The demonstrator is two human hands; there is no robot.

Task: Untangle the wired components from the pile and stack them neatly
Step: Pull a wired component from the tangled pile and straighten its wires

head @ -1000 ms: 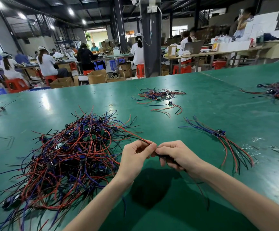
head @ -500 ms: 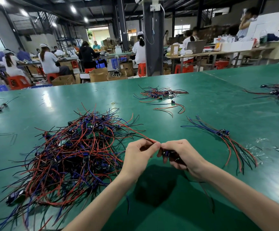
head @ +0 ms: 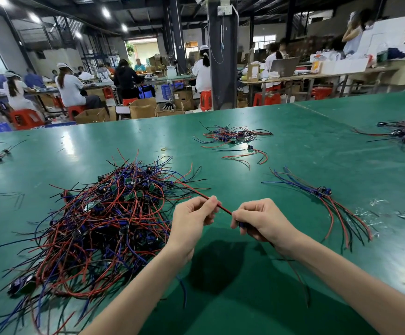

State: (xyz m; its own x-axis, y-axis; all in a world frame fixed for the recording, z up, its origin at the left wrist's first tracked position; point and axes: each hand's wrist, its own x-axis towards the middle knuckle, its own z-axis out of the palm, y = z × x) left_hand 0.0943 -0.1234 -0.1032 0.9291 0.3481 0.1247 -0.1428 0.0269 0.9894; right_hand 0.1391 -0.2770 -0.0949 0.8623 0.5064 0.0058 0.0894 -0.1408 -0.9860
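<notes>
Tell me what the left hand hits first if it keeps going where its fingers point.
Most likely the right hand, which faces it across the short stretch of red wire they both pinch.

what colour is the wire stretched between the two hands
The wire is red with a black strand alongside; head view.

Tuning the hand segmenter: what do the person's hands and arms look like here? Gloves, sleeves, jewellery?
No gloves: left hand and right hand are bare. No sleeve shows: left forearm and right forearm are bare to the frame's edge. No watch, ring, bracelet, tape or marking visible on the sides facing the camera.
</notes>
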